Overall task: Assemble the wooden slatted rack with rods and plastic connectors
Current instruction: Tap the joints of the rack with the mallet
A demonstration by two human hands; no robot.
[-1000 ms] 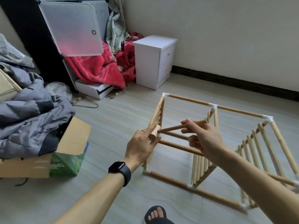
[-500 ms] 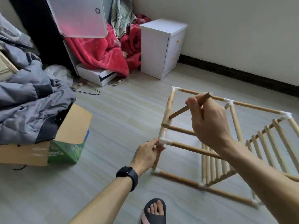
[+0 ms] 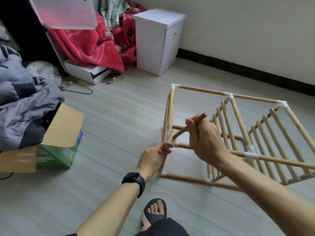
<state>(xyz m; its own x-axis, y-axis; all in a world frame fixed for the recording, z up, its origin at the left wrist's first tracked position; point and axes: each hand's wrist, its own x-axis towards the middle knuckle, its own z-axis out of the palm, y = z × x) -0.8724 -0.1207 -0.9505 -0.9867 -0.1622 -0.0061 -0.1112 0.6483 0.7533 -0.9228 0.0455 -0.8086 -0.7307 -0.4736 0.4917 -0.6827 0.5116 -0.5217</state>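
A pale grey wood-grain floor [image 3: 119,116] is met by an off-white wall [image 3: 238,31] edged with a black baseboard [image 3: 238,67]. A white two-drawer nightstand [image 3: 153,45] is set near the wall, with a crumpled red blanket [image 3: 88,46] heaped beside it.

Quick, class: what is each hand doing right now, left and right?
Left hand: closed, fingers gripping the rack's upright rod.
Right hand: closed, holding the wooden mallet by its handle.

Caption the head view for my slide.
Right hand holds a wooden mallet near a white plastic connector on the pale wooden slatted rack; left hand grips its upright rod.
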